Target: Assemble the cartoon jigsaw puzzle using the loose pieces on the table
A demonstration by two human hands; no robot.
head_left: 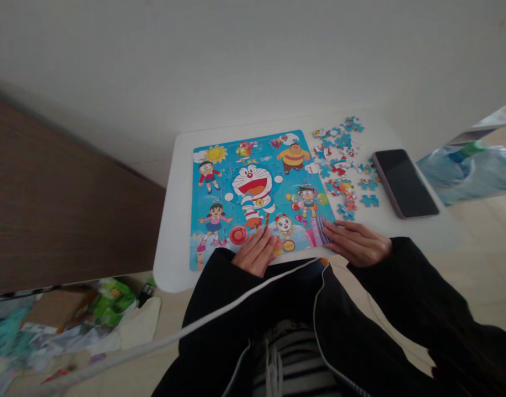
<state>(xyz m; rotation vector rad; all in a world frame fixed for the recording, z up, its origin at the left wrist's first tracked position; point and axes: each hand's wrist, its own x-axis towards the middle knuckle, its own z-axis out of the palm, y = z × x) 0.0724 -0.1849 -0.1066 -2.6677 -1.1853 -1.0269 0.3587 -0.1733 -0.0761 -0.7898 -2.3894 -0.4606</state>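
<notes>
A cartoon jigsaw puzzle (211, 212), mostly blue with a large blue-and-white cat in the middle, lies flat on a small white table. My left hand (256, 252) rests over its near edge, fingers together and laid flat on the picture. At the near right corner, the fingertips of my right hand (356, 242) touch the purple striped part, with the fingers stretched out. Neither hand visibly grips anything. To the right of the puzzle is a scatter of loose puzzle pieces (339, 187), some overlapping.
A dark phone (405, 184) lies at the right of the white table (170, 242). The table stands against a pale wall, beside a brown wooden panel (71, 209). A white cable (220, 318) crosses in front of me. Bags and clutter (112, 300) cover the floor at left.
</notes>
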